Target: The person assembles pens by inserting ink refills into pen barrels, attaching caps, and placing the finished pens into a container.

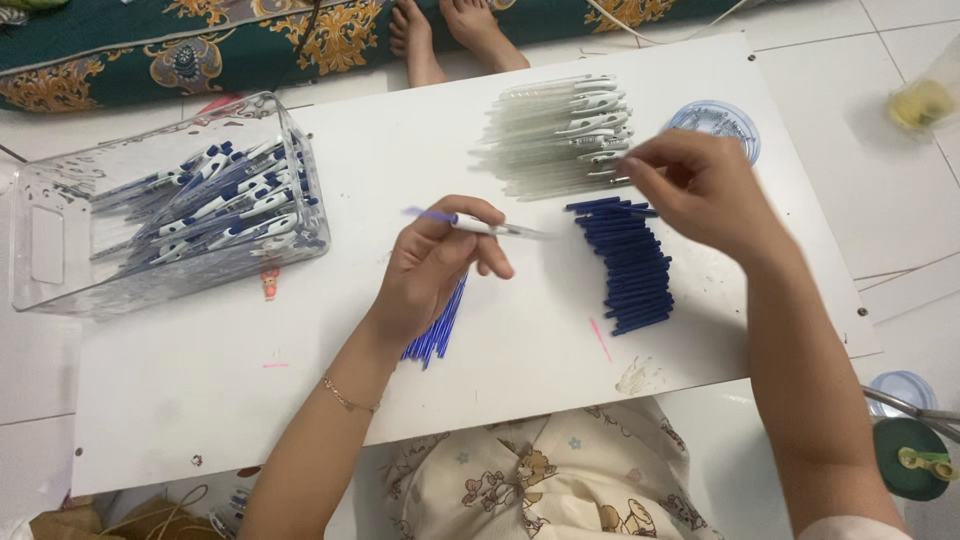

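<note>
Far left of frame: clear plastic bin (60,250) holding finished blue-and-white pens (225,215), lying in a loose heap. Centre: my left hand (430,265) pinches a half-built pen (495,228) between thumb and fingers, clear barrel pointing right, a blue refill end showing on the left side of the grip. Under that wrist, a small bundle of blue refills (438,330) on the white board (200,400). Right of centre, upper part: stack of clear pen barrels with clips (565,135), laid parallel. Just below it, the row of dark blue grip sleeves (625,265). My right hand (700,195) is curled over the seam between those two piles, fingertips closed; cannot tell if a part is already pinched, motion blur hides it. To do this step well, I judge: hold the barrel level and steady, pick one part only, line it up with the barrel axis before pushing, and avoid brushing the stacks out of line. Upper right: a blue-rimmed clear lid (715,122) beside the barrels.
</note>
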